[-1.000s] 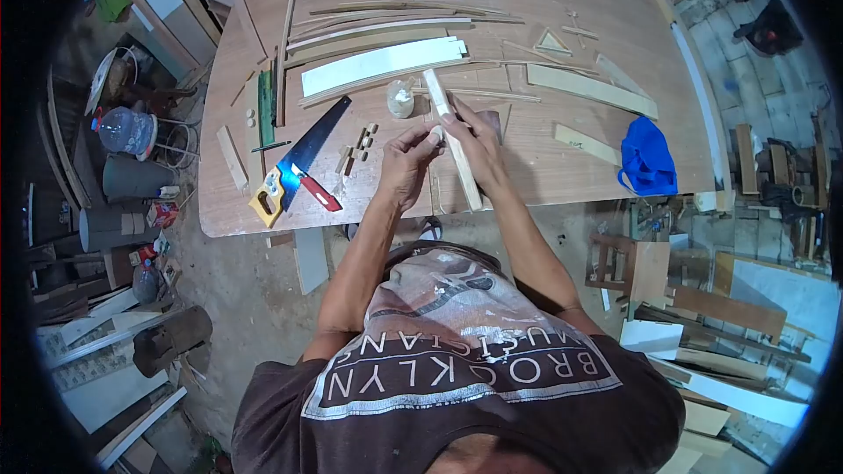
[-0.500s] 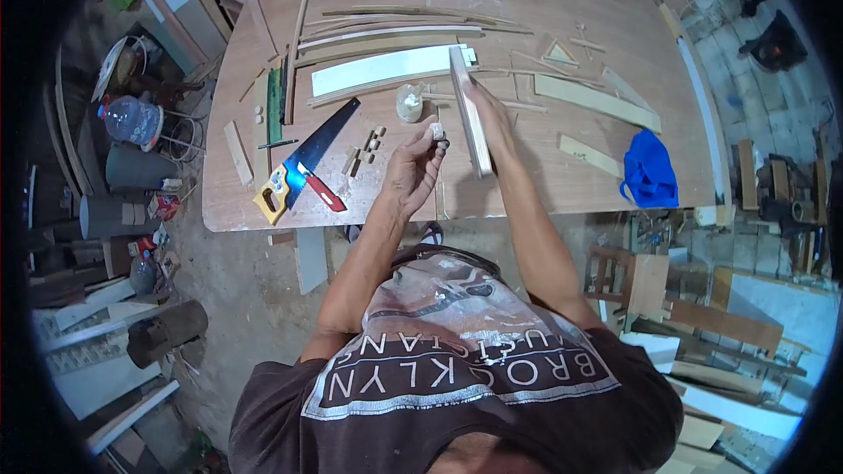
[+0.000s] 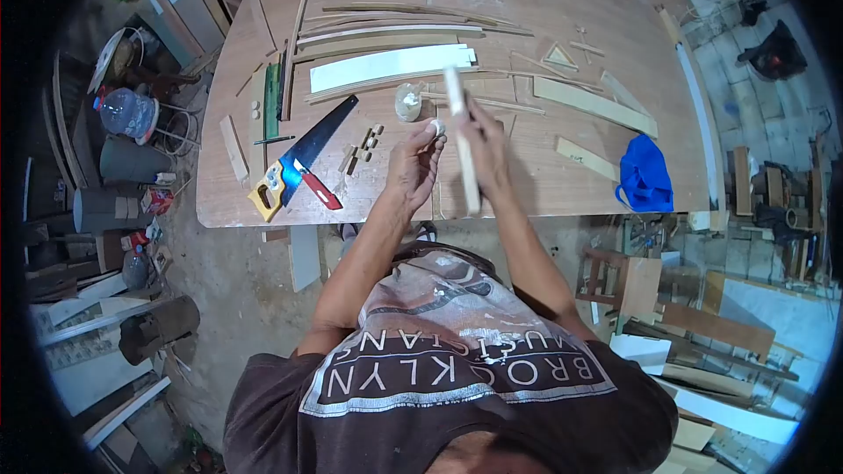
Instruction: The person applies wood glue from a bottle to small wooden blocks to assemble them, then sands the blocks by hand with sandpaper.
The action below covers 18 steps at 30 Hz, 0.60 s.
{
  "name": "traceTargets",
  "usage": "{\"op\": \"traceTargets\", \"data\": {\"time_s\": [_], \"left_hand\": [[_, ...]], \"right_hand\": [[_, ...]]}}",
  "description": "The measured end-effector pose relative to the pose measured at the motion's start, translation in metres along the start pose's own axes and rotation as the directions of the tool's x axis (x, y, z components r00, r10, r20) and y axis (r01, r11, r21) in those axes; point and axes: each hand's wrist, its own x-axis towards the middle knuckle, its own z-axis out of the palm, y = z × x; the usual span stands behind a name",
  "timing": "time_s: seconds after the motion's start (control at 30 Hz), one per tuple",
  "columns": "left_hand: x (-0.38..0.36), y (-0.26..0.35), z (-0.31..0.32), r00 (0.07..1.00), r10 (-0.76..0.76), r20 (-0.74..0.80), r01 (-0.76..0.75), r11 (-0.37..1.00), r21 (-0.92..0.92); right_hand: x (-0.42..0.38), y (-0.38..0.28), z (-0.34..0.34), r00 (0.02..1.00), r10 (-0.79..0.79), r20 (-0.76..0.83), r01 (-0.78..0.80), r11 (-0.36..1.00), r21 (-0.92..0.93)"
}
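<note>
My left hand point(image 3: 414, 162) pinches a small whitish block point(image 3: 437, 127) between thumb and fingers, just above the table. A flat wooden board point(image 3: 465, 158) is in my right hand point(image 3: 487, 145), held on edge so that mostly its narrow side shows; its far end is smeared by motion. Beyond my left hand stands a clear jar point(image 3: 408, 104) with white stuff in it. Several small wooden blocks point(image 3: 369, 142) lie to the left of that hand. A handsaw point(image 3: 307, 154) with a yellow handle lies farther left, beside a red-handled tool point(image 3: 320, 190).
Wooden strips point(image 3: 413, 22) and a white board point(image 3: 378, 68) lie across the far side of the table point(image 3: 527, 197). A blue cloth or bag point(image 3: 647, 174) sits near the right front corner, by a short plank point(image 3: 587, 156). Wood scraps crowd the floor on both sides.
The board in my right hand has come nearer to me and turned, its broad face less visible. My left hand has barely moved and keeps the small block.
</note>
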Motion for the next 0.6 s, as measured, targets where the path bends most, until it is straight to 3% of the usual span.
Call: {"op": "traceTargets", "data": {"time_s": [0.03,0.1,0.17,0.23,0.3,0.33,0.37,0.5,0.53,0.6], "left_hand": [[0.002,0.001,-0.001,1.0,0.005,0.024,-0.006,1.0,0.027],[-0.005,-0.002,0.004,0.996,0.073,0.05,-0.079,0.988,0.136],[-0.003,-0.002,0.008,0.986,0.142,0.092,-0.161,0.958,0.239],[-0.003,-0.008,0.0,0.98,0.191,0.052,-0.198,0.92,0.338],[-0.006,-0.006,0.001,0.984,0.161,0.071,-0.176,0.921,0.347],[-0.007,-0.004,0.003,0.992,0.119,0.031,-0.123,0.95,0.285],[-0.008,-0.002,0.002,0.997,0.079,-0.012,-0.074,0.974,0.215],[0.001,0.004,-0.007,0.999,0.012,-0.04,-0.009,0.996,0.088],[0.001,0.004,-0.006,0.999,0.014,-0.041,-0.011,0.996,0.085],[-0.003,0.002,-0.005,1.0,0.001,-0.006,-0.001,0.991,0.132]], "right_hand": [[-0.01,0.001,0.002,0.992,-0.129,0.0,0.127,0.974,-0.186],[-0.019,0.0,0.012,0.976,-0.215,-0.013,0.206,0.948,-0.244],[-0.013,-0.001,0.016,0.909,-0.413,-0.064,0.325,0.795,-0.512],[0.019,-0.001,0.017,0.938,-0.338,-0.072,0.264,0.836,-0.481],[0.051,-0.003,0.018,0.992,-0.03,-0.125,-0.037,0.865,-0.5],[0.055,-0.004,0.014,0.994,0.06,-0.086,-0.079,0.968,-0.237],[0.057,-0.005,0.007,0.991,0.135,-0.014,-0.134,0.99,0.04],[0.016,0.002,0.001,0.986,0.12,0.117,-0.136,0.981,0.138],[-0.002,0.008,0.006,0.997,-0.061,0.046,0.065,0.994,-0.083],[-0.021,-0.002,0.022,0.919,-0.395,-0.002,0.35,0.819,-0.455]]}}
